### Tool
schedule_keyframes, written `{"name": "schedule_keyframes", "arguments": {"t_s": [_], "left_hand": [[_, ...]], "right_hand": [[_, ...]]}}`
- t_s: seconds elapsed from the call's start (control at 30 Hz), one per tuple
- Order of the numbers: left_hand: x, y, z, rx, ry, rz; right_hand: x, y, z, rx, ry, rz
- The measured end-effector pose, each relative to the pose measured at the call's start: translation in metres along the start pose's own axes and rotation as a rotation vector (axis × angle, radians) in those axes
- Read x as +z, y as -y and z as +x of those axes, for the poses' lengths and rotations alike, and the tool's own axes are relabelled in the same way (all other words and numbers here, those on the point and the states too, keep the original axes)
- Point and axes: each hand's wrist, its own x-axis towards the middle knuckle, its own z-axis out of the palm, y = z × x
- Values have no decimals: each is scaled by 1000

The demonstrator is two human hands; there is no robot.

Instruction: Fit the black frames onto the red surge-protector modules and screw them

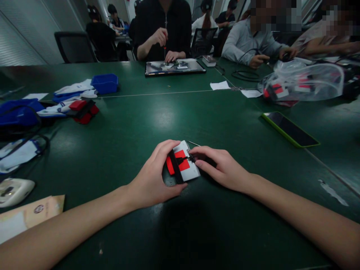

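A small flat white-and-red device (193, 172) with a black band across it lies in front of me at the middle of the table. My left hand (153, 176) grips it from the left, fingers over the far edge and thumb at the near edge. At its right end, my right hand (222, 165) has thumb and forefinger pinched close to a thin black piece (191, 157) on the device's upper face. What sits between those fingertips is too small to tell. A thin metal rod (194, 143) shows just behind the right forefinger.
To the right lie a green-edged phone (292, 129) and a clear plastic bag (315, 80) of red-and-white items. Red-and-black pieces (84, 110), gloves (73, 90) and a blue tray (104, 83) are at left. Across the table, a person works on a flat panel (176, 68).
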Motion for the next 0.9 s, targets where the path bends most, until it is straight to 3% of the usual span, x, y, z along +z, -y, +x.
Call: {"name": "schedule_keyframes", "arguments": {"t_s": [0.27,0.7,0.9], "left_hand": [[-2,-2,1,6,12,35],[-1,1,1,45,35,52],[-1,2,1,41,43,56]], "right_hand": [[-5,2,0,-90,93,-133],[-3,3,0,-207,-41,-242],[-3,4,2,-224,-36,-302]]}}
